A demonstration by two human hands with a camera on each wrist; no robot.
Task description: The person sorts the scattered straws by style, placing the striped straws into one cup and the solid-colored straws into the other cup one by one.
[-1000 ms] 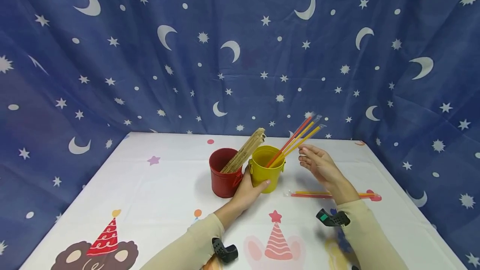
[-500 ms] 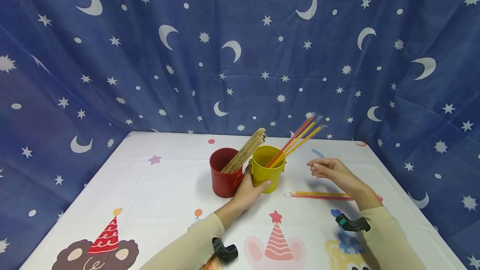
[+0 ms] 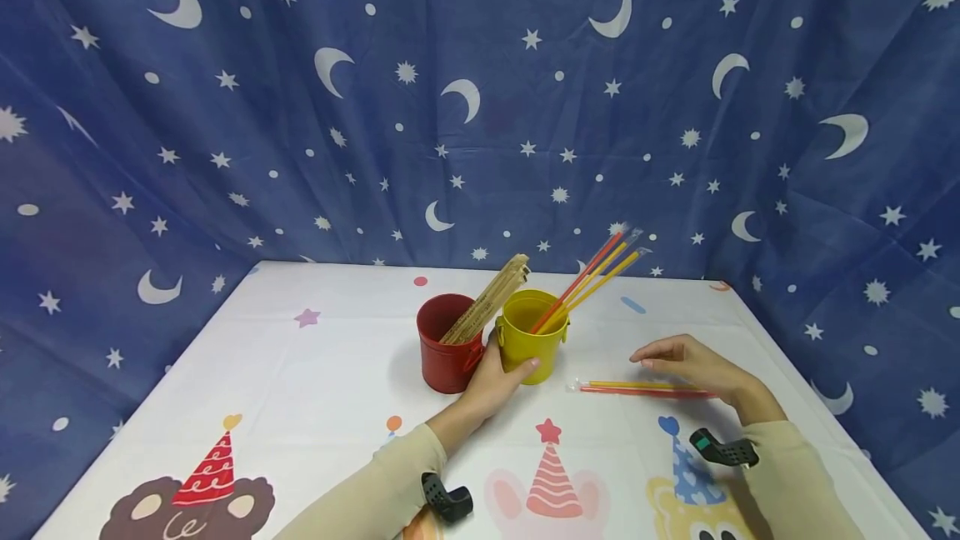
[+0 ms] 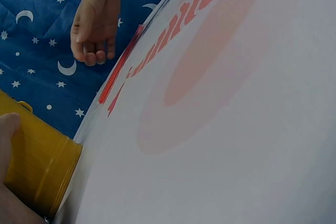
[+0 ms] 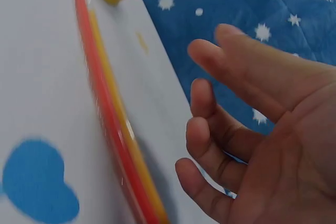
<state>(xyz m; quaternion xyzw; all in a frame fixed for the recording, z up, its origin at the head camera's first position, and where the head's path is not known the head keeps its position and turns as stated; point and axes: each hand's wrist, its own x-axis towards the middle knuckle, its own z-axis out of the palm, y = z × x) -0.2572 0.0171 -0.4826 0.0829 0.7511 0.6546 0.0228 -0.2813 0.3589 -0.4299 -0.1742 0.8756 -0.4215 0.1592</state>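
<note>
My left hand (image 3: 491,386) grips the side of a small yellow bucket (image 3: 528,350), thumb across its front. Three wrapped drinking straws (image 3: 596,275), orange-red and yellow, lean out of that bucket to the right. Over the table at the right, my right hand (image 3: 699,369) hangs with loosely bent fingers and holds nothing. Just below it lie wrapped drinking straws (image 3: 637,392), red and yellow, flat on the cloth. In the right wrist view these straws (image 5: 107,95) lie apart from the fingertips (image 5: 197,129).
Left of the yellow bucket stands a red bucket (image 3: 444,363), close beside my left hand. A bundle of thin tan sticks (image 3: 487,302) with printed marks leans out of it. A white cloth (image 3: 315,390) with party prints covers the table; a blue star-patterned curtain (image 3: 480,107) hangs behind.
My right hand has moved away from the straws in the yellow bucket, to the right and down over the straws on the table. The left hand and both buckets stay in place.
</note>
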